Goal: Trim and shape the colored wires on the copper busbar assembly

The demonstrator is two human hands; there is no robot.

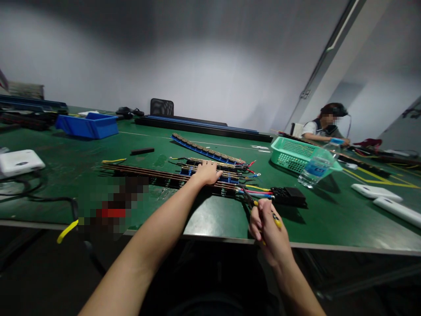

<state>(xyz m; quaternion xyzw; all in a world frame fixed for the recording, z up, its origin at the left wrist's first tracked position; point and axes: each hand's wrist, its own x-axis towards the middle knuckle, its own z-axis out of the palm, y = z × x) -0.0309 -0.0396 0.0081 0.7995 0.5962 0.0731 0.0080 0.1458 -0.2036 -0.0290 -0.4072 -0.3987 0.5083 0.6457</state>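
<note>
My left hand (208, 174) lies across a group of long narrow strips, its fingers apart and its thumb to the right. Under my left forearm runs the nearest strip (154, 174), dark with copper-coloured bars along it. Blue-backed strips (230, 177) show just beyond. My right hand (268, 224) is closed around pliers (278, 223) with yellow-and-black handles. Their dark jaws point up and left, at the nearest strip's right end. Red, blue and yellow wires (259, 192) run from that end to a black connector block (289, 196).
Farther back lie another blue strip (207, 149) and long dark rails (204, 126). A blue bin (88, 126) stands left; a green basket (286, 153) and water bottle (314, 170) stand right. White devices (376, 192) lie near the right edge. A co-worker (324, 125) sits behind.
</note>
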